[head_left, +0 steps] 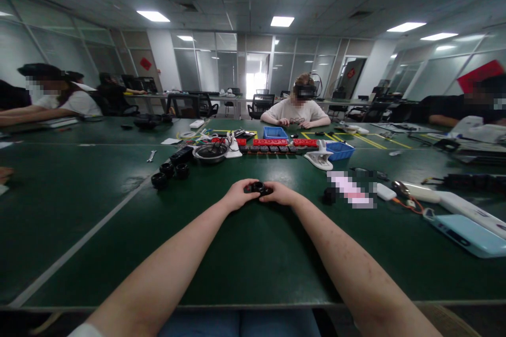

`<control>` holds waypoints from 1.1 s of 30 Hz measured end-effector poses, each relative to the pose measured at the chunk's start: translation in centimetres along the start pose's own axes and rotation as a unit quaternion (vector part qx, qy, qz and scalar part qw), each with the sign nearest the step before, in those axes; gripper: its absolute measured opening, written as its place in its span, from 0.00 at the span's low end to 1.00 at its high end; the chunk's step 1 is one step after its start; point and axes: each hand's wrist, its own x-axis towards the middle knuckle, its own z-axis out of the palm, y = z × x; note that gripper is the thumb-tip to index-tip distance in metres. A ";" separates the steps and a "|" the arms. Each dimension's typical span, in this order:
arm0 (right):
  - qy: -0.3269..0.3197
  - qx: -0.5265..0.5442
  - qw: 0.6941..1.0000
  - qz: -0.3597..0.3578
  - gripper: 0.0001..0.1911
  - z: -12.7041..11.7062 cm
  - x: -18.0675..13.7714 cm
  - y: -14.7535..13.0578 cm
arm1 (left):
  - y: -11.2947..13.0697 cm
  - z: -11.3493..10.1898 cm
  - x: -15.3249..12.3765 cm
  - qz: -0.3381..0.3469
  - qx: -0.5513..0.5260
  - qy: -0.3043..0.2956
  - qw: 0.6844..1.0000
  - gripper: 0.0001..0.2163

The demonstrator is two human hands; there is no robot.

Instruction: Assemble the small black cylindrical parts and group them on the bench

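Observation:
Between both hands sits a black round part (258,187) with a ring-like top, low over the green tabletop (253,253). From the left side my left hand (239,195) grips it, thumb along the near edge. My right hand (280,194) closes on it from the right, fingers curled behind. The hands hide its outer ends, and its exact kind does not show. Left of my hands stand several black cylindrical parts (158,180). A small black object (328,196) lies to the right of my right hand.
Farther back are a metal bowl (210,160), a red-and-black strip of holders (272,148), a blue basket (339,156) and a white stand (318,160). A wrench (151,156) lies left; a light-blue case (470,234) lies right. A person (296,109) sits opposite.

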 end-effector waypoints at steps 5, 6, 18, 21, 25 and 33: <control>0.089 -0.050 0.993 0.050 0.19 1.5 0.4 -0.2 | 0.0 0.6 -0.1 -0.020 0.008 0.042 0.999 0.16; 0.108 -0.062 0.990 0.060 0.20 1.8 0.4 -0.4 | 0.0 0.7 -0.1 -0.024 0.012 0.052 0.998 0.16; -0.005 -0.031 0.999 -0.007 0.14 -0.4 -0.3 -0.7 | 0.0 -0.2 0.0 -0.003 0.014 0.005 1.000 0.17; 0.016 -0.045 0.999 0.018 0.15 0.0 -0.1 -0.6 | 0.0 0.0 0.0 -0.010 0.022 0.011 1.000 0.16; 0.099 -0.100 0.987 0.077 0.20 1.8 0.4 -1.1 | 0.3 0.5 -0.1 -0.039 0.044 0.052 0.997 0.15; 0.108 -0.132 0.984 0.058 0.24 1.5 0.1 -1.5 | 0.4 0.3 -0.1 -0.038 0.039 0.048 0.997 0.16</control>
